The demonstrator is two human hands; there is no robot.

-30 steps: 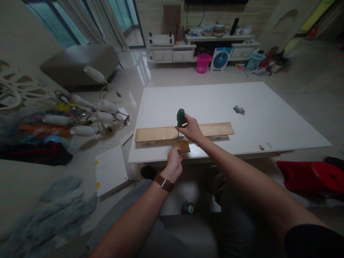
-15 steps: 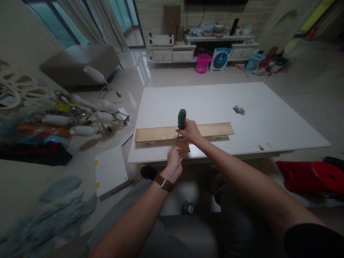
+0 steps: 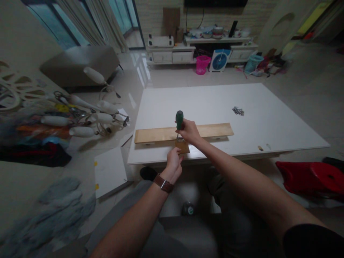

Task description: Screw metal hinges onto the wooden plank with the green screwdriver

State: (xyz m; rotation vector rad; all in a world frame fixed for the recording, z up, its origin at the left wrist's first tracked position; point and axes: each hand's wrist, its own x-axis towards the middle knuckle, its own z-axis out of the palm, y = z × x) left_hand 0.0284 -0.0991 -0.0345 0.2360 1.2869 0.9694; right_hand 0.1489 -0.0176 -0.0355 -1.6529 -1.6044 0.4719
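A long pale wooden board (image 3: 158,135) lies across the near part of the white table (image 3: 215,104). A small brown wooden piece (image 3: 184,147) sits against its front edge. My right hand (image 3: 189,131) is closed round a green-handled screwdriver (image 3: 179,120), held upright with its tip down at a metal fitting where the two wooden parts meet. My left hand (image 3: 174,162), a brown watch on its wrist, pinches the near edge of the small wooden piece at the table's front edge.
A little heap of metal hardware (image 3: 238,111) lies on the table to the right. A white panel (image 3: 110,171) lies on the floor at the left, beside a chandelier (image 3: 88,118). A red object (image 3: 309,177) sits on the right. A pink bin (image 3: 202,64) stands far back.
The screwdriver handle has shifted slightly and my right hand has turned a little on it. The left hand and the boards stay where they were.
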